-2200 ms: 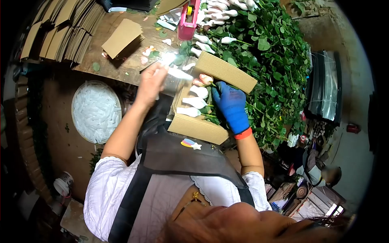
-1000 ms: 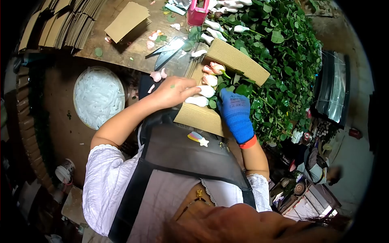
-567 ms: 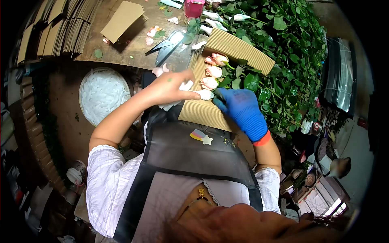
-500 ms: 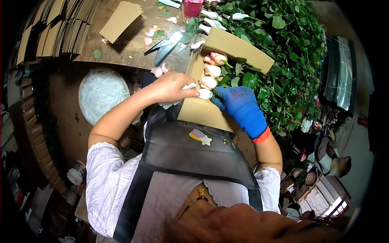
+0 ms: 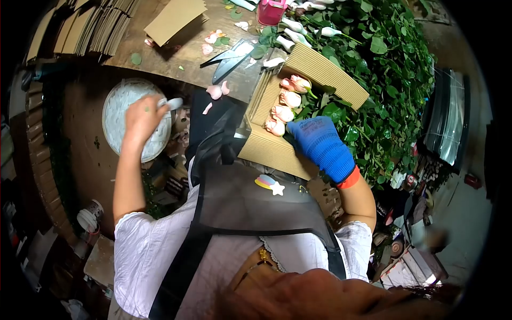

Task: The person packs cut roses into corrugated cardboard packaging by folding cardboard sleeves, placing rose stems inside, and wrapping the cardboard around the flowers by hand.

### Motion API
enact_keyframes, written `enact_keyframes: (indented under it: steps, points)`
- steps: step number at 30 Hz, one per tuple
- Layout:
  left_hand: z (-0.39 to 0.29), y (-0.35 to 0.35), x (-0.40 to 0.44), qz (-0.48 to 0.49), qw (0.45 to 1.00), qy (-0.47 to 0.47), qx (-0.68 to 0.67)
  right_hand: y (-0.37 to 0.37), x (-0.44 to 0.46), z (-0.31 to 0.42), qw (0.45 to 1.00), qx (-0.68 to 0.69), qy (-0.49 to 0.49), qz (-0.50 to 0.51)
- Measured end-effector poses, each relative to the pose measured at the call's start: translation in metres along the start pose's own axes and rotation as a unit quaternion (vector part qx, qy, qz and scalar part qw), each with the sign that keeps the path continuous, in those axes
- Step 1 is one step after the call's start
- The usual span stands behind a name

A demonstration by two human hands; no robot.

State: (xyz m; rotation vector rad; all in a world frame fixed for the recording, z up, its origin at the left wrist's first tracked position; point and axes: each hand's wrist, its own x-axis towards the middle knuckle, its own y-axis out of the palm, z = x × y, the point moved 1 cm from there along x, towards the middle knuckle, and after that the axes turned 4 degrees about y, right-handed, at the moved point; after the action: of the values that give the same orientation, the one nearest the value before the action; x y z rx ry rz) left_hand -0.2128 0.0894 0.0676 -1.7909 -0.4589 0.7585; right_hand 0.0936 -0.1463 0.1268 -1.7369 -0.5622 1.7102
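Note:
My left hand (image 5: 145,118) is bare and closed on a small white bud sleeve (image 5: 172,103). It is above a round tub (image 5: 113,101) of white sleeves. My right hand (image 5: 317,141), in a blue knit glove with an orange cuff, is at the nearest pink rose (image 5: 275,127). Its fingers curl round just below the bloom, partly hidden. That rose lies in a row with several other pale pink roses (image 5: 290,98) on an open corrugated cardboard wrap (image 5: 277,154). Their leafy stems point right.
Scissors (image 5: 232,57) and loose petals (image 5: 216,90) lie on the wooden table (image 5: 176,58). Cardboard sheets (image 5: 175,20) and stacks (image 5: 96,32) are at the back left. A pink container (image 5: 270,12) stands beside white-sleeved buds (image 5: 296,36). Heaped rose foliage (image 5: 378,80) fills the right.
My left hand has pulled the white sleeve off the nearest rose, baring its pink bloom, and swung left over the tub. My right hand has stayed beside that rose.

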Motion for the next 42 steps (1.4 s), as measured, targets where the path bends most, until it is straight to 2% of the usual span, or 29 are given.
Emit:
enact_keyframes:
  steps: [1,2,4,5,6,8,10,12,13,16,17,20,24,26,28,29,32,33,36,42]
  points:
    - [0.024,0.012,-0.006,0.058,0.99,-0.072,0.105,0.0,0.002,0.002,1.0,-0.016,-0.003,0.002]
    - [0.03,0.014,-0.009,0.069,0.974,-0.1,0.189,-0.001,0.004,0.004,0.999,-0.031,-0.006,0.004]
    - [0.029,0.022,-0.011,0.089,0.972,-0.066,0.207,-0.001,0.009,0.008,0.998,-0.057,-0.007,0.011]
    - [0.018,0.03,-0.004,0.029,0.997,-0.007,0.077,-0.002,0.012,0.009,0.997,-0.07,-0.005,0.018]
    - [-0.001,0.037,0.005,-0.032,0.997,0.051,-0.057,-0.002,0.014,0.01,0.996,-0.083,-0.002,0.026]
    - [-0.072,0.02,0.028,0.005,0.954,0.089,-0.285,-0.001,0.015,0.012,0.997,-0.074,-0.01,0.011]
    - [-0.129,0.028,0.042,-0.019,0.916,0.163,-0.366,-0.002,0.014,0.011,0.998,-0.06,-0.01,0.002]
    - [-0.168,0.024,0.054,0.057,0.891,0.21,-0.398,-0.001,0.012,0.009,0.999,-0.041,-0.008,0.002]
    - [-0.175,0.039,0.062,0.08,0.875,0.244,-0.412,0.004,0.006,0.002,0.998,-0.034,-0.03,-0.045]
    - [-0.174,0.053,0.07,0.085,0.881,0.269,-0.38,-0.001,-0.029,-0.005,0.986,0.09,0.001,-0.139]
    - [-0.174,0.053,0.07,0.082,0.879,0.269,-0.385,0.002,-0.035,-0.008,0.96,0.185,0.006,-0.208]
    - [-0.174,0.05,0.066,0.1,0.875,0.255,-0.399,0.009,-0.032,-0.001,0.94,0.19,0.162,-0.233]
    - [-0.175,0.044,0.064,0.069,0.889,0.252,-0.377,0.035,-0.002,0.003,0.933,0.162,0.182,-0.266]
    - [-0.174,0.035,0.06,0.045,0.901,0.249,-0.352,0.037,-0.005,0.002,0.888,0.319,0.165,-0.285]
    - [-0.174,0.009,0.051,-0.012,0.908,0.248,-0.337,0.062,-0.008,-0.005,0.815,0.459,0.121,-0.332]
    - [-0.175,0.002,0.047,-0.038,0.91,0.249,-0.329,0.074,-0.007,-0.006,0.781,0.5,0.15,-0.342]
    - [-0.186,0.002,0.038,-0.103,0.884,0.308,-0.335,0.086,-0.013,-0.015,0.759,0.538,0.127,-0.344]
    - [-0.193,0.0,0.035,-0.143,0.873,0.318,-0.342,0.079,-0.015,-0.013,0.771,0.524,0.125,-0.339]
    - [-0.207,0.013,0.036,-0.158,0.864,0.329,-0.348,0.085,-0.014,-0.013,0.762,0.53,0.128,-0.35]
    - [-0.219,0.017,0.039,-0.199,0.852,0.332,-0.352,0.087,-0.015,-0.013,0.778,0.47,0.121,-0.398]
